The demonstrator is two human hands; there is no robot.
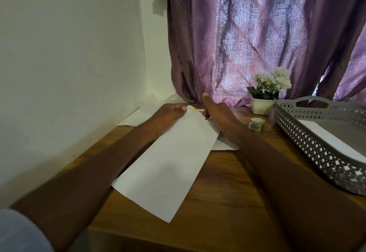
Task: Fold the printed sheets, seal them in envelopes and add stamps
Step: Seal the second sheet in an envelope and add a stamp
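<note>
A long white envelope (168, 164) lies slantwise on the wooden table (227, 192), its far end near the wall. My left hand (168, 114) holds that far end, thumb on top beside a small yellow mark. My right hand (214, 109) rests at the envelope's far right corner, thumb raised; its fingers are hidden behind the paper. More white sheets (134, 119) lie under and beyond the envelope. A small roll of stamps (256, 124) stands to the right of my right wrist.
A grey perforated tray (309, 139) with a white sheet (332, 139) inside fills the right side. A white pot of flowers (263, 101) stands at the back by a purple curtain (257, 34). A wall (69, 63) borders the table on the left.
</note>
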